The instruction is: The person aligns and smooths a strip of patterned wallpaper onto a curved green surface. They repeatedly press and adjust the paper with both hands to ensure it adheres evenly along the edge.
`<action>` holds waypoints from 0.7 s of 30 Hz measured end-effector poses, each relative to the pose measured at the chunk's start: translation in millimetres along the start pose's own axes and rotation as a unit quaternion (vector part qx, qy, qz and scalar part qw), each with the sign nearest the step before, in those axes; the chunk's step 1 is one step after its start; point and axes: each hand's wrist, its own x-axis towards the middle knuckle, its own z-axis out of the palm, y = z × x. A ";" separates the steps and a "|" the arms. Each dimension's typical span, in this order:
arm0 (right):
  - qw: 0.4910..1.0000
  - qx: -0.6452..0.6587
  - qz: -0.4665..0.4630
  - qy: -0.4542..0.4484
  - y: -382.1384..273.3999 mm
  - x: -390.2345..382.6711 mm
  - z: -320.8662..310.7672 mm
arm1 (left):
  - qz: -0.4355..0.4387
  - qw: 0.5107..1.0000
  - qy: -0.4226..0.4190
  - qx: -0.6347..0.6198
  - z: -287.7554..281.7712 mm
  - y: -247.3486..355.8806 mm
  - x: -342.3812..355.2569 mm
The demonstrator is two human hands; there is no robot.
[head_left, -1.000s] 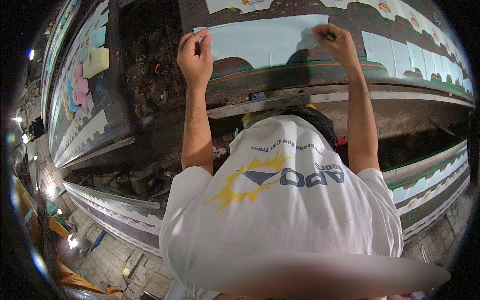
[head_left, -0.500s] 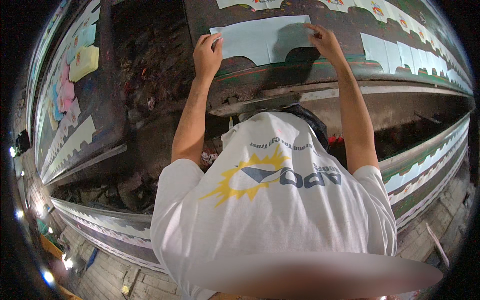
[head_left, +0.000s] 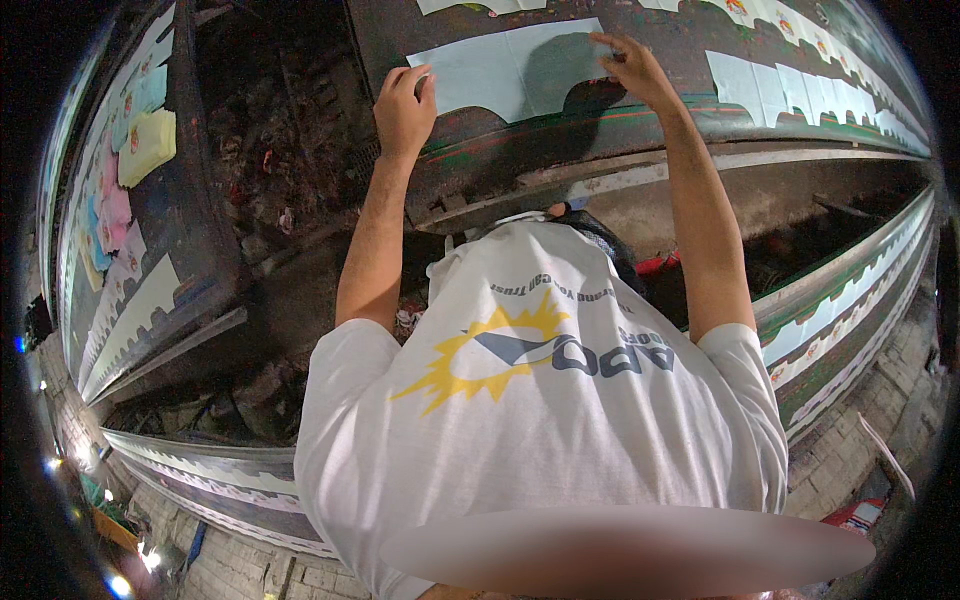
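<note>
A pale blue cut fabric piece [head_left: 480, 70], its near edge scalloped with curved cut-outs, lies flat on the dark table in front of me. At its left end is my left hand [head_left: 406, 112], fingers bent and the thumb apart from them, the fingertips at the fabric's upper left corner. My right hand [head_left: 637, 72] is by the upper right corner, index finger stretched out and thumb apart. Its shadow falls across the right half of the fabric. Whether the fingertips press on the cloth or hover just over it, I cannot tell.
More pale blue pieces [head_left: 780, 90] lie in a row to the right. On the left table are a yellow folded cloth [head_left: 147, 148], pink cloths [head_left: 115, 215] and white scalloped pieces [head_left: 145, 295]. A dark, littered gap [head_left: 285, 130] separates the tables.
The view has shifted slightly, so the table and fabric sit a little higher and further left. Both hands stay at the same ends of the fabric; the right fingers look more spread.
</note>
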 end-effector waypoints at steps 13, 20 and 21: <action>1.000 0.023 -0.010 -0.001 -6.0 4.5 -0.6 | 0.011 0.991 -0.048 0.124 -5.9 12.9 8.1; 0.999 0.024 -0.026 -0.018 -6.6 3.1 -2.7 | 0.186 0.933 -0.121 0.283 42.8 24.2 16.3; 0.999 0.032 -0.013 -0.023 -5.9 3.6 -2.6 | 0.167 0.921 -0.163 0.311 51.3 28.5 17.8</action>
